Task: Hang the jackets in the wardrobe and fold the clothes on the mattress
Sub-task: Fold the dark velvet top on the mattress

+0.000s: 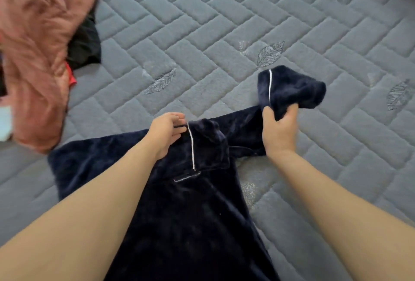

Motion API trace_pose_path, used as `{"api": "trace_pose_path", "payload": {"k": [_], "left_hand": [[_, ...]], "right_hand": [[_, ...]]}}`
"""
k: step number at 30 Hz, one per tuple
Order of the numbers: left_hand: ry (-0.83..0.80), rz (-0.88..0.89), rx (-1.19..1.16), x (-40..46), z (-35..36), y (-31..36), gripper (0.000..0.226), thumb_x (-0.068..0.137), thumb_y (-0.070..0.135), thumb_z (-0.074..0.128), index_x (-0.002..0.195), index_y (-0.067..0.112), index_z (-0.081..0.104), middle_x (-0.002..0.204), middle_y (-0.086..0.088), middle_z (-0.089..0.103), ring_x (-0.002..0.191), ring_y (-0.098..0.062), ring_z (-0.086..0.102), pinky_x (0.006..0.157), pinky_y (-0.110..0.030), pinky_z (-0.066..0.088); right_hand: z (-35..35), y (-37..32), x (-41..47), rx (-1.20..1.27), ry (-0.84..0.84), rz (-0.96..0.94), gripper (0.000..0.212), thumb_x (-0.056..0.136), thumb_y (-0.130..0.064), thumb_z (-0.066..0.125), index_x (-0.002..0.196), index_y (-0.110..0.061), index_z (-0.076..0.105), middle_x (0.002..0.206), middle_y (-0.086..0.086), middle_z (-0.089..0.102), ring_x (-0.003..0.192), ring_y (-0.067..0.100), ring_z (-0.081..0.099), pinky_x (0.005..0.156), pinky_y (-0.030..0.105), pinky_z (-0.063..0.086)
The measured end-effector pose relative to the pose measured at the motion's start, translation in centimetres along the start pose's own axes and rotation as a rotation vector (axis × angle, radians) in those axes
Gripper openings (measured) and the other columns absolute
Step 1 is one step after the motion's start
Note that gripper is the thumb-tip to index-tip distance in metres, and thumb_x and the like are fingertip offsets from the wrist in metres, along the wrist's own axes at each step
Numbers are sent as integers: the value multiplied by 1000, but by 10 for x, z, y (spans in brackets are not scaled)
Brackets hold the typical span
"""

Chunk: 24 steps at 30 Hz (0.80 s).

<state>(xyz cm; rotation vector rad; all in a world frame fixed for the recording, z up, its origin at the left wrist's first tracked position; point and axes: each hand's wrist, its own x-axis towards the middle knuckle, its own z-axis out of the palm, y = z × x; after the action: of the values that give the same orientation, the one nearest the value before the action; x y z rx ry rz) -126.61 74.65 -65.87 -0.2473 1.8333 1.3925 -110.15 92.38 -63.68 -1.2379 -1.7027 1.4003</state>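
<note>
- Navy fleece garment (190, 213) w/ white piping lies spread on the grey quilted mattress (224, 22), nearest the viewer.
- Left hand (166, 134) sits at its collar edge, fingers curled, pinching a thin bit there, prob. a cord; too small to tell.
- Right hand (279, 130) grips the sleeve, cuff end raised.
- Pink fuzzy garment (38, 44), blurred, far left, over black fabric (86, 47).

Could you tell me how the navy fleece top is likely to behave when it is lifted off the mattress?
Probably floppy: the sleeve end droops over the right hand gripping it. The navy fleece top looks thick and plush, so likely bulky for its weight and slow to hold a crease. Its pile should grip the quilted mattress rather than slide, though that is a guess.
</note>
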Motion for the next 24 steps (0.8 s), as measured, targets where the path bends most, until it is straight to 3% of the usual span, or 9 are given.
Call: {"api": "trace_pose_path", "payload": {"k": [4,6,8,9,12,14,16,19,24], "left_hand": [[86,-60,-68,-10,-90,3,27,100,21,39,107,12,63,124,-12,65,107,-30,63,93,-40,48],[94,-94,-115,-14,-131,-1,31,101,31,37,102,13,62,121,-14,66,101,-30,65,87,-42,50],[44,-162,-171,-20,-163,-9,45,99,50,38,105,14,64,114,-11,68,98,-29,66,80,-41,51],[33,-208,-164,-22,-174,-16,53,94,61,41,110,16,65,113,-8,69,101,-28,65,79,-41,51],[30,-310,-14,-32,-180,-43,56,83,66,58,120,24,58,114,0,67,104,-24,63,76,-39,52],[89,-240,48,-27,-173,-62,44,88,36,63,128,19,53,117,-3,66,100,-24,64,81,-42,56],[182,-198,59,-28,-169,-68,41,87,11,48,127,18,55,107,-4,67,95,-26,64,87,-44,56],[228,-180,18,-32,-183,-66,41,82,5,39,113,17,64,97,-6,68,91,-28,65,85,-43,58],[399,-155,198,-24,-256,-62,38,79,16,45,112,6,62,107,-16,65,87,-31,58,73,-34,47]], "right_hand": [[70,-12,-74,-308,-419,-252,19,94,-23,59,107,-19,46,80,-4,62,70,5,59,70,27,44],[100,-12,-115,-422,-781,-421,33,92,-25,63,121,-17,49,108,0,65,97,14,61,87,28,46],[119,0,-147,-640,-1126,-659,59,91,-28,63,144,-20,40,149,-2,43,136,11,40,115,28,29],[125,8,-156,-737,-1171,-761,60,92,-29,61,147,-20,38,157,-2,32,143,12,29,121,33,21],[129,22,-153,-818,-904,-670,53,95,-29,55,146,-15,43,159,3,28,147,19,24,121,47,18],[130,26,-138,-956,-659,-480,57,98,-34,49,149,-14,36,161,7,22,149,24,17,121,48,13],[132,29,-118,-1152,-529,-339,63,99,-40,43,153,-13,25,163,12,12,150,30,9,121,50,9],[141,26,-90,-1236,-512,-134,68,100,-48,35,156,-20,9,164,8,-4,150,32,-2,119,54,3],[156,25,-76,-1339,-649,131,75,99,-54,30,157,-23,-6,164,6,-11,149,36,5,118,54,16]]}}
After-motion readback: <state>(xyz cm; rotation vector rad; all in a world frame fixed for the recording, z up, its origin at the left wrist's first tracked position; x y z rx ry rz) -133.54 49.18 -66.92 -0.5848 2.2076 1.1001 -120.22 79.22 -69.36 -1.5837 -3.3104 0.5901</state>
